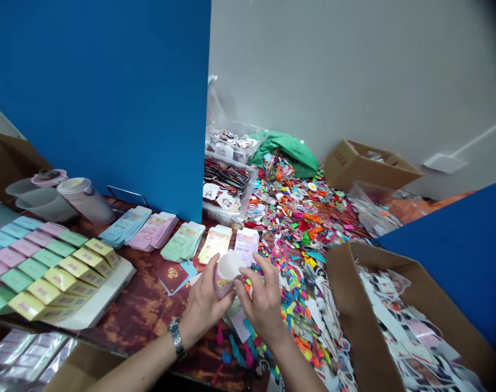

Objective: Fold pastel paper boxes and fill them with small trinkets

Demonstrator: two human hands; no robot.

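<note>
A small light-purple printed carton is between my hands, its white inside turned toward me. My left hand is closed round its left side and underneath. At the carton's right edge, the thumb and a fingertip of my right hand grip the rim, with the other fingers raised. Just behind stand flat stacks of cartons in purple, yellow, green, pink and blue. A dark red card lies left of my left hand.
Rows of folded cartons fill a white board at the left, near plastic tubs. Colourful small items are heaped across the right of the table. An open cardboard box holds cut-outs. Blue panels rise behind.
</note>
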